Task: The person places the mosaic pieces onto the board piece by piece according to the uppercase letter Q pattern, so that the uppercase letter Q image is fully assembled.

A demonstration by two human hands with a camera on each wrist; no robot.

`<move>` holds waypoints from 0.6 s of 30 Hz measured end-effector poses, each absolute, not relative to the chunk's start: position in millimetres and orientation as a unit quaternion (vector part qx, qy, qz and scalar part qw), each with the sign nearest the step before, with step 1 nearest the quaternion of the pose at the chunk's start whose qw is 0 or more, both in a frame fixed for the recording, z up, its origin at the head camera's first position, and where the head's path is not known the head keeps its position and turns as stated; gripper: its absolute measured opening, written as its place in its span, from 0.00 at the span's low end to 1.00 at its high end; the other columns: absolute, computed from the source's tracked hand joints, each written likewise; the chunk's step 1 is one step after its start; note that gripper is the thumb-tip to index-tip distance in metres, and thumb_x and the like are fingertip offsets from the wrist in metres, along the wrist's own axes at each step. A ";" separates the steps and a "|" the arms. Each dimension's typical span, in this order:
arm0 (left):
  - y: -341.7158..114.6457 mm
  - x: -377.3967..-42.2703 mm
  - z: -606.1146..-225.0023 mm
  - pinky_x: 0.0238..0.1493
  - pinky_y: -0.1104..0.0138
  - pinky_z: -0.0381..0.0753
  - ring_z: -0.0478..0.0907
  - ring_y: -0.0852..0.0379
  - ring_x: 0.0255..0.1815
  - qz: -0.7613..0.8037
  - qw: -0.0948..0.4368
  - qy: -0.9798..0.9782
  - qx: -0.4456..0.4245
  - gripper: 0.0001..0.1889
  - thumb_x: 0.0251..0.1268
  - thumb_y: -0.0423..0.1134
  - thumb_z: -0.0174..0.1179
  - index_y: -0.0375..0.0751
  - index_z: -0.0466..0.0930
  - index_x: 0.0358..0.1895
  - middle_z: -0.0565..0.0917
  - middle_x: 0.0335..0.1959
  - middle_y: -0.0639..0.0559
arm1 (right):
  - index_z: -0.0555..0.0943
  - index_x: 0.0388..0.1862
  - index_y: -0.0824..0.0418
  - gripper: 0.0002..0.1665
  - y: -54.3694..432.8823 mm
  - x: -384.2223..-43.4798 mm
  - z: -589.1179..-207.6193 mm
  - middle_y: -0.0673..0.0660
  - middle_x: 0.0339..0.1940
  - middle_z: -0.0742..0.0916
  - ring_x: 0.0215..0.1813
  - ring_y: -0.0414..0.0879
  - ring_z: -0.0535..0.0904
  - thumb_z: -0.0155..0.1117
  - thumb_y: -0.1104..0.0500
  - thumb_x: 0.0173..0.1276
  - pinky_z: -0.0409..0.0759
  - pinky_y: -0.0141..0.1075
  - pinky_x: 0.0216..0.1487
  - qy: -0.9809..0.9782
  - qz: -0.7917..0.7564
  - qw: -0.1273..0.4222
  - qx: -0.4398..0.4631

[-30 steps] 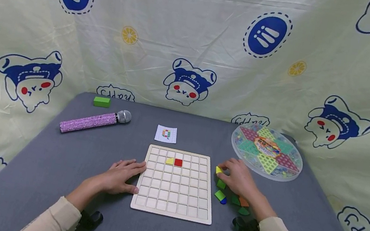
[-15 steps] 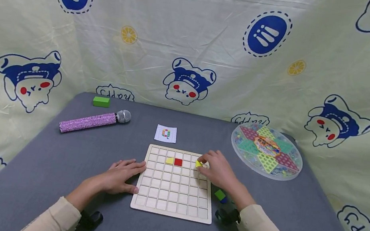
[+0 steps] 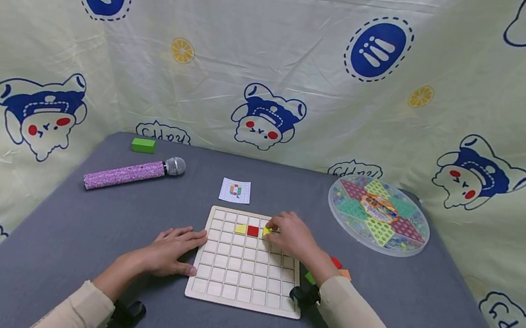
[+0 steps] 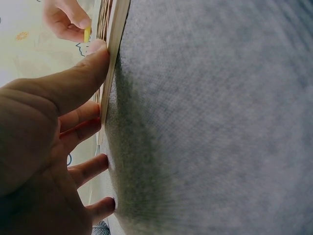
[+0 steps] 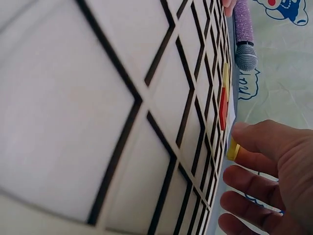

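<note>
A wooden grid board (image 3: 244,279) lies on the grey table, with a yellow piece (image 3: 240,229) and a red square piece (image 3: 253,231) side by side in its upper rows. My right hand (image 3: 294,236) pinches another yellow piece (image 5: 233,150) between thumb and index finger, just right of the red one. In the right wrist view its other fingers are bent loosely. My left hand (image 3: 171,251) rests at the board's left edge, fingers extended; the left wrist view shows thumb and fingertips touching the wooden rim (image 4: 113,58).
Loose pieces, among them an orange one (image 3: 345,274), lie right of the board, partly hidden by my right arm. A pattern card (image 3: 235,190) lies behind the board. A glittery microphone (image 3: 134,173), green block (image 3: 143,146) and round plastic box (image 3: 379,215) sit farther back.
My right hand has carried the yellow piece from the loose pieces at the right, leftward over the board toward the red piece. The left hand has stayed in place.
</note>
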State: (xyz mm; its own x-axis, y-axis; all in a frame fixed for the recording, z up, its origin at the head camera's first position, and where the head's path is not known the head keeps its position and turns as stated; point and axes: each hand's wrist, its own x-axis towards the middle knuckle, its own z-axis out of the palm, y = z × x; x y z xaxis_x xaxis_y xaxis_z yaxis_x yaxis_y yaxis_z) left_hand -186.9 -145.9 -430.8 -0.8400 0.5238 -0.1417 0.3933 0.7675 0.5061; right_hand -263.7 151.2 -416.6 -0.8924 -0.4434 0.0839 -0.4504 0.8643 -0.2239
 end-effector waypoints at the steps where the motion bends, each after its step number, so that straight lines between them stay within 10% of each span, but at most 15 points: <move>1: -145.9 -186.8 -430.9 0.68 0.35 0.43 0.48 0.39 0.76 0.235 0.138 0.930 0.247 0.38 0.61 0.52 0.60 0.44 0.58 0.72 0.57 0.75 0.49 | 0.85 0.40 0.56 0.11 150.1 -264.5 -417.1 0.51 0.38 0.84 0.43 0.45 0.74 0.68 0.54 0.59 0.75 0.40 0.45 -0.966 0.120 0.011 0.230; 18: -146.6 -187.3 -430.4 0.68 0.35 0.43 0.47 0.38 0.76 0.236 0.138 0.929 0.249 0.38 0.61 0.52 0.60 0.44 0.57 0.72 0.57 0.75 0.48 | 0.85 0.38 0.54 0.10 143.0 -272.5 -425.5 0.49 0.31 0.80 0.35 0.41 0.70 0.68 0.53 0.58 0.70 0.35 0.35 -0.968 0.093 0.026 0.233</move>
State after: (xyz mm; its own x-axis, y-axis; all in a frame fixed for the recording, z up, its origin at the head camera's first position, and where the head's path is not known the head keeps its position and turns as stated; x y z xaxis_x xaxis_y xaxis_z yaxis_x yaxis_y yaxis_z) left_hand -187.3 -146.6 -430.4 -0.8381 0.5276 -0.1387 0.3971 0.7643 0.5081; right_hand -272.5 143.0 -425.5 -0.8899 -0.4466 0.0928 -0.4561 0.8740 -0.1677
